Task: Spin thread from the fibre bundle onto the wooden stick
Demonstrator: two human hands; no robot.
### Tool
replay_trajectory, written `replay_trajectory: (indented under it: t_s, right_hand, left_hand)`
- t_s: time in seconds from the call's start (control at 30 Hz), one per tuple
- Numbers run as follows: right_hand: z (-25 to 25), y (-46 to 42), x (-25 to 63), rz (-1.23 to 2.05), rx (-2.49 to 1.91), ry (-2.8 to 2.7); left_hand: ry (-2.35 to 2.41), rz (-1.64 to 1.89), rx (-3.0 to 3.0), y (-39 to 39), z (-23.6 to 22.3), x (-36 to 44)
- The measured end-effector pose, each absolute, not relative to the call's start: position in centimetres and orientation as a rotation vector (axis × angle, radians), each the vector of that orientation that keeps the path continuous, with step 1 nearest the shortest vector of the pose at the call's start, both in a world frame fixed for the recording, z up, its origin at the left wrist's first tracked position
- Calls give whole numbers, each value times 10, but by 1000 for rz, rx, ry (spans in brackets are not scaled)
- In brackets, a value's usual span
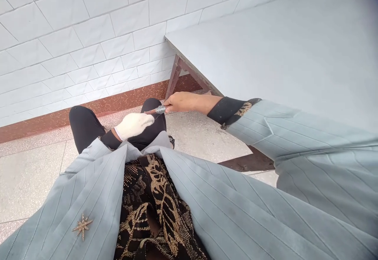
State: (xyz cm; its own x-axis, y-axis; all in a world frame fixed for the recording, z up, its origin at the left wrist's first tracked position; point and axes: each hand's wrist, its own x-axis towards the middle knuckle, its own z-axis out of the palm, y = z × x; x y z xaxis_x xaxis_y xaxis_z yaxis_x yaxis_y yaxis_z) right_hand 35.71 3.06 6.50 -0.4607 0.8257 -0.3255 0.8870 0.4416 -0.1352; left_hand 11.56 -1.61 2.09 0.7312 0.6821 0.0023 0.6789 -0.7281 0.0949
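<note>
My left hand [134, 125] wears a white glove and hovers over my knees, fingers held together and pointing toward the right hand; whether it pinches a thin wire or thread is too small to tell. My right hand [180, 102] is bare and closed around a small spool wound with silvery wire [160, 109], which sticks out to the left of the fingers. The two hands nearly meet above my black-trousered legs [85, 124]. I wear a pale grey striped jacket with a star brooch [82, 225].
A grey table top [265, 47] on a reddish-brown metal frame [174, 77] stands at the right, just above my right arm. A white tiled wall [73, 35] with a brown skirting runs behind. The floor is speckled tile [26, 173].
</note>
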Motion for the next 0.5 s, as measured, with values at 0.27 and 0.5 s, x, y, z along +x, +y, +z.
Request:
replay_trajectory:
  t_s: [0.27,0.5]
  right_hand:
    - [71,27,356,-1252,889,2409]
    - [77,21,348,-1818,1514,2750]
  left_hand:
    - [1218,639,2324,3,34,97]
    - [1054,710,1938,-1,1,109]
